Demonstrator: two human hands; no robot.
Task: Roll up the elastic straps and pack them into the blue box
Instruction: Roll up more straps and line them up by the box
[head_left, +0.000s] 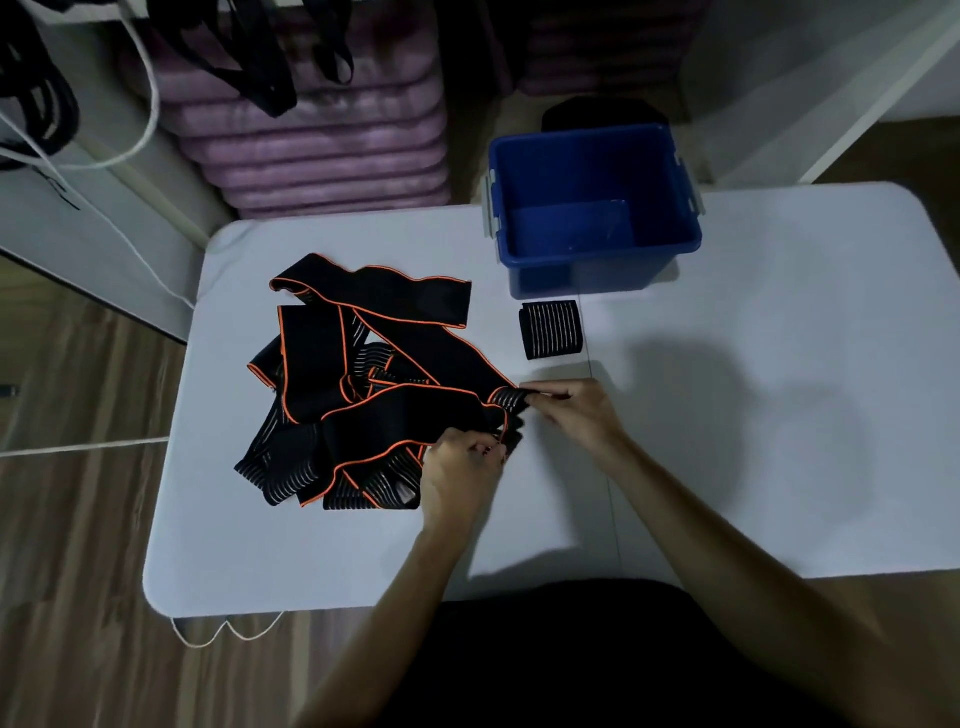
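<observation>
A tangled heap of black elastic straps (358, 384) with orange edges lies on the white table (753, 415), left of centre. My left hand (460, 470) pinches the near corner of one strap's end. My right hand (569, 410) pinches the far corner of the same end, which is curled over into a small fold between the two hands. One rolled strap (550, 329) with grey stripes lies by itself just in front of the blue box (670, 208). The box stands open at the table's far edge with nothing visible inside.
Purple cushions (317, 140) are stacked behind the table, with dark straps hanging over them. A white cord (150, 83) loops at the far left. Wooden floor surrounds the table. A dark object (597, 111) sits behind the box.
</observation>
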